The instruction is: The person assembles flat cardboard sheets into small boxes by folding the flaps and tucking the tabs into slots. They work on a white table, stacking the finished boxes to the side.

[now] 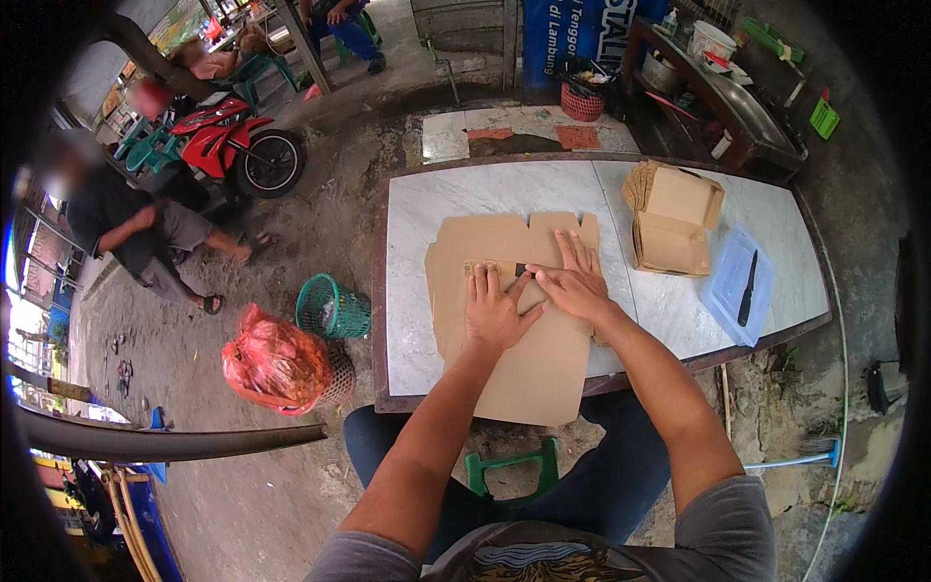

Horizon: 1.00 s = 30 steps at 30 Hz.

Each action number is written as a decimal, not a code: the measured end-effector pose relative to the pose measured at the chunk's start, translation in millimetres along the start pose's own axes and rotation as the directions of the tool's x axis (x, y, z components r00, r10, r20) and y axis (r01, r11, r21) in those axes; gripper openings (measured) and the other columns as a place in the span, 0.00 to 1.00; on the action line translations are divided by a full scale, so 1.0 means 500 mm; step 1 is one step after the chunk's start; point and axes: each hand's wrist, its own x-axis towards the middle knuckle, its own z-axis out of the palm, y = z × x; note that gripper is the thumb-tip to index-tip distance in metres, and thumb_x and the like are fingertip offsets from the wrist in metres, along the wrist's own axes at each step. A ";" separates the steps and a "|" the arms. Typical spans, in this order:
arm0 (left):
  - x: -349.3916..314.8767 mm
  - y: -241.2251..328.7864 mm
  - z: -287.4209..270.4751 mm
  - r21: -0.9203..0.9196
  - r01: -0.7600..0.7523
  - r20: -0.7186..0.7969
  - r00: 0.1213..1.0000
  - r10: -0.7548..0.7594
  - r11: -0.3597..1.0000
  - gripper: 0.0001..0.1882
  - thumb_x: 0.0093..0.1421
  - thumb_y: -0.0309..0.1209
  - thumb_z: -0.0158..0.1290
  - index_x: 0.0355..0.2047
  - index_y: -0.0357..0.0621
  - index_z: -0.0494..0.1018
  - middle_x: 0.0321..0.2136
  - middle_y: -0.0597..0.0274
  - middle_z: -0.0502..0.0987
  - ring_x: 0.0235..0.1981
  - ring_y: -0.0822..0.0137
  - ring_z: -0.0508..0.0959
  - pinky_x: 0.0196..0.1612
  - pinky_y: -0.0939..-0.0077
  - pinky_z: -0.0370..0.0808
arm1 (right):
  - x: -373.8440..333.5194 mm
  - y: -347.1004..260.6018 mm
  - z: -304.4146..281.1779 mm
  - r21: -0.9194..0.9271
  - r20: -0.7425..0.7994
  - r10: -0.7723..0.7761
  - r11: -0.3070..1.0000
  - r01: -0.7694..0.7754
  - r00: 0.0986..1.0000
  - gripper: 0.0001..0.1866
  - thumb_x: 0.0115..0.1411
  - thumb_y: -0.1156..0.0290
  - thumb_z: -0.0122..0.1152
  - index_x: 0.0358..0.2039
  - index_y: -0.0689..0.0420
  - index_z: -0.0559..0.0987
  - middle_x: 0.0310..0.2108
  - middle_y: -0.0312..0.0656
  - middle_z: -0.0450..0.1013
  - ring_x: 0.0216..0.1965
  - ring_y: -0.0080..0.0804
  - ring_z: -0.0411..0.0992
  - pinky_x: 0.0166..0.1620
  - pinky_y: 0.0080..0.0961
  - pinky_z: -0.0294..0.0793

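Observation:
A flat die-cut cardboard sheet [533, 373] lies on the table before me, its near end past the front edge. My left hand [496, 312] rests on it with fingers stretched, the tips over a narrow printed strip [501, 268]. A small dark patch [521, 270] shows at the strip's right end, beside both hands; I cannot make out what it is. My right hand [576, 291] lies flat with fingers spread, its thumb close to that patch. Both hands are open and press on the sheet. Under it at the right, another cardboard edge peeks out.
Folded cardboard boxes [669, 218] are stacked on the tiled table [412, 320]. Right of them a knife [748, 288] lies on a translucent blue container [722, 315]. Left of the table stand a green basket [335, 306] and a red bag [274, 359]. A person sits farther left, near a red motorbike [213, 141].

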 end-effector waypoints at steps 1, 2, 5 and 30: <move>-0.001 0.001 0.000 -0.003 0.003 -0.007 1.000 -0.003 1.000 0.37 0.62 0.65 0.57 0.65 0.60 0.77 0.66 0.31 0.64 0.71 0.31 0.60 0.72 0.37 0.58 | 0.008 -0.005 -0.003 -0.006 0.017 -0.012 1.000 0.012 1.000 0.27 0.74 0.35 0.41 0.63 0.25 0.80 0.82 0.45 0.40 0.82 0.49 0.31 0.78 0.60 0.32; 0.000 0.000 0.001 -0.005 0.003 -0.007 1.000 -0.003 1.000 0.38 0.62 0.65 0.57 0.65 0.59 0.77 0.66 0.30 0.64 0.71 0.31 0.60 0.72 0.37 0.58 | 0.019 -0.011 -0.005 -0.011 0.029 -0.025 1.000 0.025 0.999 0.27 0.74 0.35 0.41 0.63 0.24 0.80 0.82 0.45 0.41 0.82 0.49 0.31 0.78 0.60 0.32; -0.001 0.001 0.008 0.011 -0.003 -0.031 1.000 0.004 1.000 0.38 0.60 0.64 0.59 0.64 0.56 0.78 0.66 0.31 0.65 0.70 0.30 0.61 0.72 0.39 0.60 | 0.045 -0.025 0.001 -0.042 0.018 -0.087 0.995 0.087 0.996 0.25 0.76 0.39 0.41 0.61 0.26 0.83 0.82 0.46 0.41 0.81 0.50 0.32 0.78 0.58 0.34; -0.002 0.004 0.016 0.005 -0.011 -0.142 0.990 0.012 1.000 0.32 0.58 0.59 0.65 0.58 0.60 0.82 0.59 0.32 0.69 0.67 0.30 0.66 0.67 0.40 0.67 | -0.014 0.013 0.009 -0.005 -0.051 0.091 0.996 -0.091 0.995 0.27 0.76 0.36 0.35 0.63 0.21 0.79 0.82 0.47 0.38 0.82 0.48 0.27 0.78 0.61 0.32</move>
